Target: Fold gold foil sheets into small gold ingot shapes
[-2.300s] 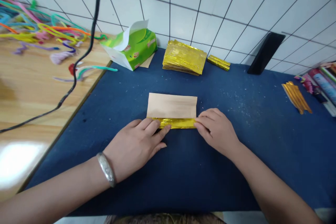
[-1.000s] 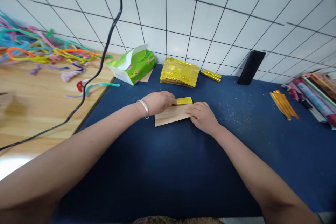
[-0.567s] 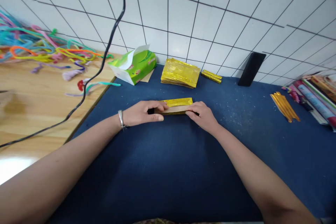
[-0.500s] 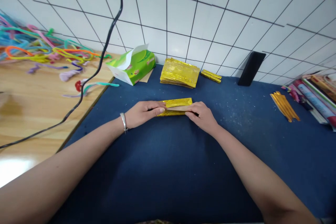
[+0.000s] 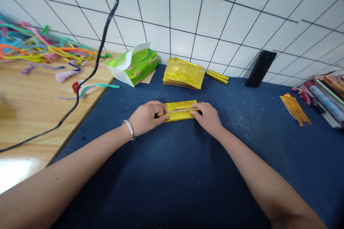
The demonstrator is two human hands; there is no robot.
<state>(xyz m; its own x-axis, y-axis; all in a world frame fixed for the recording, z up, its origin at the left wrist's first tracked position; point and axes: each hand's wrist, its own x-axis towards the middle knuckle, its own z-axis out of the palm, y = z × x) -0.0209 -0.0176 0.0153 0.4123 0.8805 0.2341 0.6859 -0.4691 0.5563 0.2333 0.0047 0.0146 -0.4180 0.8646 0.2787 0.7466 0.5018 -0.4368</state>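
Gold paper [image 5: 181,106]: a couple of seconds ago I saw a broad pale side with one gold band along the edge near the body; now two gold bands run side by side with only a thin pale slit between. It lies between my left hand [image 5: 146,117] and right hand [image 5: 209,118], on the blue top [image 5: 166,171].
Left grip: clamped on the paper's left end, fingers curled over it, thumb on the band nearer the body.
Right grip: thumb and fingertips pinched together on the right end, beside the slit.
Bangle [image 5: 129,130]: silver, round my left wrist.
Gold stack [image 5: 184,71]: ahead of both hands, just beyond the paper and apart from it.
Gold strip [image 5: 217,77]: ahead of my right hand, just right of the stack.
Green pack [image 5: 139,66]: ahead of my left hand, white flap raised.
Black block [image 5: 261,68]: ahead and right of my right hand, tilted against the tiled wall [image 5: 185,7].
Orange strips [image 5: 295,109]: well to the right of my right hand.
Books [image 5: 331,98]: farther right again, past those strips.
Cord [image 5: 99,55]: black, seen to the left of my left hand.
Fuzzy stems [image 5: 49,56]: far ahead and left of my left hand, tangled on the wood top [image 5: 32,114].
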